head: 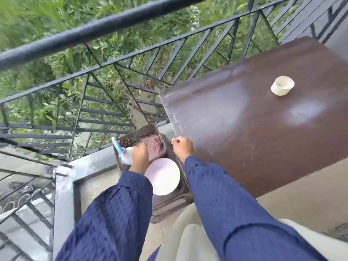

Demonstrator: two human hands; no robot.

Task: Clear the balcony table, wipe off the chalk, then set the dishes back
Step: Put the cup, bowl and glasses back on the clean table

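clearing unfinished — your left grip (140, 155) clamps the spray bottle (125, 157), right grip (183, 147) curled empty by the desk (244, 147) — lift the cup (282, 85) off first.

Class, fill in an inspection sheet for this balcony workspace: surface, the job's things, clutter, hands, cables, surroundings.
Surface: brown table shows pale chalk smears; not yet wiped.
Job's things: white cup stands on the table. Plate and perforated tray holding a pink cloth sit on a low stand beside the table. Spray bottle at the tray's edge.
Clutter: nothing seen.
Hands: left hand grips the spray bottle. Right hand is curled at the table's corner; whether it holds anything cannot be told.
Cables: nothing seen.
Surroundings: black metal railing, greenery beyond.
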